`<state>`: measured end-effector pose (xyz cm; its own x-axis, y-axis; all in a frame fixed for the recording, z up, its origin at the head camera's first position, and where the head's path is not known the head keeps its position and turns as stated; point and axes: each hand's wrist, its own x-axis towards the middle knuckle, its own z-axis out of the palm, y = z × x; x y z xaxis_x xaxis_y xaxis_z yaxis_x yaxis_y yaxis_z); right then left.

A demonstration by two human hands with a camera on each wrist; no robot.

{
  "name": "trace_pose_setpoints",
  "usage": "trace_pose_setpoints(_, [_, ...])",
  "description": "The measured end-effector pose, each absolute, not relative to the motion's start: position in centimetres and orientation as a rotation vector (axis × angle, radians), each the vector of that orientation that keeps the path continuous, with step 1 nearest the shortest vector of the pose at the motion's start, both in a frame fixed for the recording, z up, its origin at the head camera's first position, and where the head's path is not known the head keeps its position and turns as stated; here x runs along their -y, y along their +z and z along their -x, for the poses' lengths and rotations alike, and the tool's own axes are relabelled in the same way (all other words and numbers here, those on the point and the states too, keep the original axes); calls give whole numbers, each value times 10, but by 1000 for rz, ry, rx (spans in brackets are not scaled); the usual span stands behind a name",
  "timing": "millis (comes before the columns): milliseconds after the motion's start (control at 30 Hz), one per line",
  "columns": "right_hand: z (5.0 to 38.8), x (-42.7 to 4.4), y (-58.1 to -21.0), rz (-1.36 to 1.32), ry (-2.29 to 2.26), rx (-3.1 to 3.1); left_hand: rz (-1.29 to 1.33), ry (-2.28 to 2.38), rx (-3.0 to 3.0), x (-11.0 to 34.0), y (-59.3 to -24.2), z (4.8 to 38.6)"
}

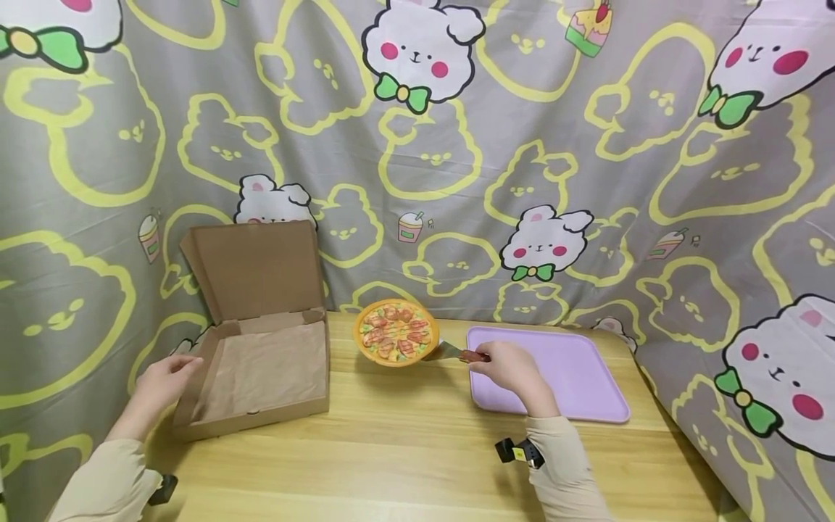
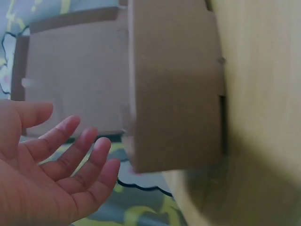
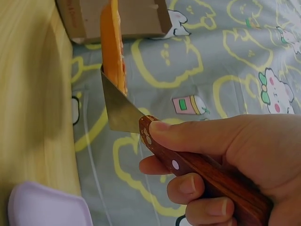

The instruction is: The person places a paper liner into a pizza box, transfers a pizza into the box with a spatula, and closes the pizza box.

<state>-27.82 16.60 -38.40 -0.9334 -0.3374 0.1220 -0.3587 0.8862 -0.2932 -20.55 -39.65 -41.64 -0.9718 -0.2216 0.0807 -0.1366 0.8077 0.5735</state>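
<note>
Pretty bright, even light from where I'm standing, just a soft shadow under the pizza (image 1: pixel 396 332) and a pale sheen on the bench (image 1: pixel 365 478). Wrist views are way dimmer; the left one's box (image 2: pixel 178 84) looks kinda blurry.

Orange-rimmed pizza (image 1: pixel 396 332) raised on wood-handled spatula (image 3: pixel 176 162), open cardboard box (image 1: pixel 264 290) leftward

Left sleeve (image 1: pixel 101 482), beige, is filling lower left corner, creasing toward cuff; black boxy wrist unit (image 1: pixel 163 489) is jutting out beside it. Right sleeve (image 1: pixel 569 475), matching beige, is wrinkling at lower right of centre. At its cuff, black block (image 1: pixel 504 450) is showing, yellow label (image 1: pixel 520 454) adjoining, dark strap (image 1: pixel 535 455) alongside.
</note>
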Motion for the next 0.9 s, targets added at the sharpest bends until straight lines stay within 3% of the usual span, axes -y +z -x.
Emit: trace_pose_setpoints(900, [281,-106,-384,-636,478,2952,-472,-1298,2811,414,-459,200])
